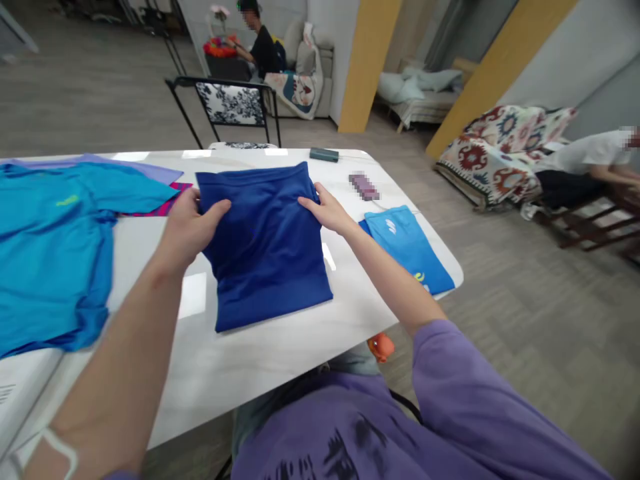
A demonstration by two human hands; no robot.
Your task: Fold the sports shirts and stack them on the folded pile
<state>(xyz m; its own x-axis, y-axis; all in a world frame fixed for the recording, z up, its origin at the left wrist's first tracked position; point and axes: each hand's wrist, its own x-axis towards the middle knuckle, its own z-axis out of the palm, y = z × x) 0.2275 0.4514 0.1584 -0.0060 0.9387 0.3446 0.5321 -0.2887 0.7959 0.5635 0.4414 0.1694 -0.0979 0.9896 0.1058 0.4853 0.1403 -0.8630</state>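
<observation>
A dark blue garment (265, 247), folded into a rough rectangle, lies in front of me with its far end lifted a little. My left hand (193, 223) grips its left edge, thumb on top and fingers underneath. On the opposite edge my right hand (325, 208) pinches the cloth in the same way. Left of it a bright blue T-shirt (50, 253) is spread out, with lilac cloth (150, 172) and a pink patterned piece (160, 203) partly under it. A folded light blue garment (407, 243) rests near the table's right end.
The white table (260, 360) has its rounded corner at the right. A dark small case (324, 155) and a purple phone-like object (364, 187) lie near the far edge. Beyond stands a black-framed chair (233, 103). Two people sit further off, one at the back, one at right.
</observation>
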